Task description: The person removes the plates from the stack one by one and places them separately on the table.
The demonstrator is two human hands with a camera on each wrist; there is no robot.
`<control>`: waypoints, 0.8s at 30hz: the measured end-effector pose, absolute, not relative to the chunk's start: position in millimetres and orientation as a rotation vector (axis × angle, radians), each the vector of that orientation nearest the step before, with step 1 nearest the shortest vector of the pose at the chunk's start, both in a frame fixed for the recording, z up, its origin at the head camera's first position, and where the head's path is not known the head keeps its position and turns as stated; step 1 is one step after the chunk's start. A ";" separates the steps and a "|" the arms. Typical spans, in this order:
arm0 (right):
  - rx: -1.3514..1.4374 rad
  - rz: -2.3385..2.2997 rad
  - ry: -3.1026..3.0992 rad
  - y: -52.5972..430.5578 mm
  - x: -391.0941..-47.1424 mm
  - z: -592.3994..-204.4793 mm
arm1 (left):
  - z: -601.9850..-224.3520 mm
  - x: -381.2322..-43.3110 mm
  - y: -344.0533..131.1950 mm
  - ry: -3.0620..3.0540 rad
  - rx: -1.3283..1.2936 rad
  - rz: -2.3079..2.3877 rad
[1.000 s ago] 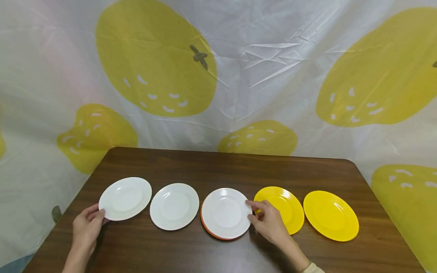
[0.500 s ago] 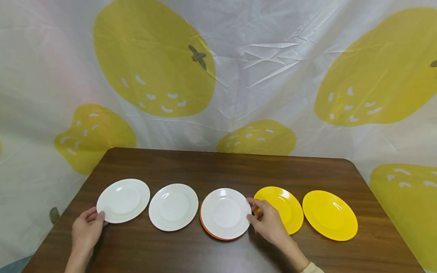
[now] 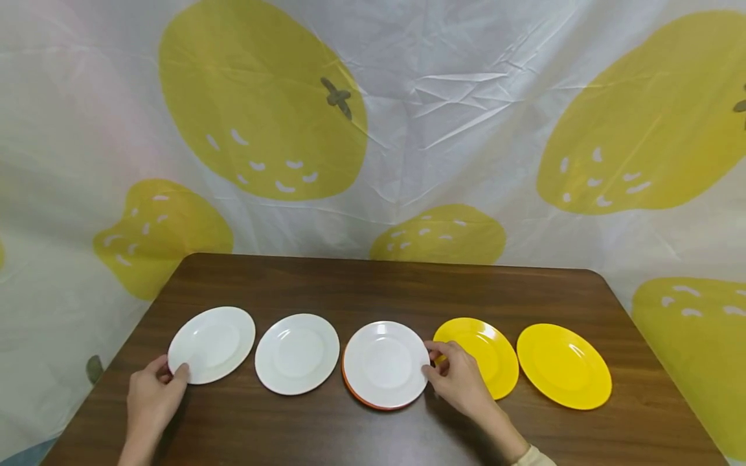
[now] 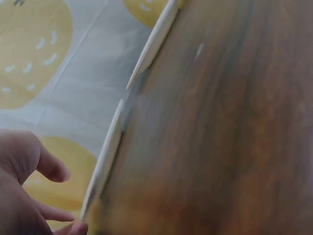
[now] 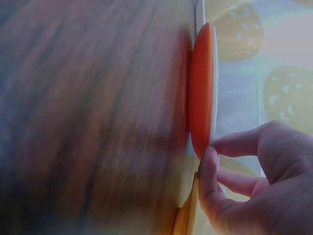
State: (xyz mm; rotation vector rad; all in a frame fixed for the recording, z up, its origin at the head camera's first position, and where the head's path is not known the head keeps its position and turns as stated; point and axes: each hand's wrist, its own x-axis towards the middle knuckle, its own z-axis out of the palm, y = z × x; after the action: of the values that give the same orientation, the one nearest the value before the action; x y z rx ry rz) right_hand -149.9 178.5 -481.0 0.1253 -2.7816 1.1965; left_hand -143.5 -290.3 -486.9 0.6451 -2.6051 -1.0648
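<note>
My left hand [image 3: 153, 398] is at the near left rim of the leftmost white plate [image 3: 215, 343], which lies on the table. In the left wrist view its thumb [image 4: 53, 167] is raised clear of the plate [image 4: 106, 164], while other fingertips are close to the rim. My right hand [image 3: 463, 385] pinches the right edge of the middle white plate [image 3: 386, 364] between thumb and fingers. Directly beneath that one sits an orange plate [image 5: 201, 93], mostly covered by it. From the side, the white rim [image 5: 214, 88] rests along the orange plate's top.
Between the two hands lies another white plate [image 3: 297, 354]. Two yellow plates are at the right: a nearer one [image 3: 486, 362] partly behind my right hand, and an outer one [image 3: 564, 367]. The brown wooden table [image 3: 280, 430] backs onto a lemon-print cloth [image 3: 454, 149].
The leftmost white plate has come down flat onto the table, and my left thumb has lifted off its rim. My right hand has stayed in place on the middle plate.
</note>
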 end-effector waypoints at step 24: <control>0.183 1.228 -2.751 178.1 -149.0 -481.8 | -482.3 -154.2 -132.1 -2.698 -0.109 -1.437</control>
State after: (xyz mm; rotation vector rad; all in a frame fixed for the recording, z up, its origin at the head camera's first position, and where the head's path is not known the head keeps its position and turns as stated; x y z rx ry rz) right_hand -149.0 178.1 -481.8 0.1834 -2.7511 1.2280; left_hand -154.2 -132.1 -482.3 -0.1086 -2.6981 -1.4374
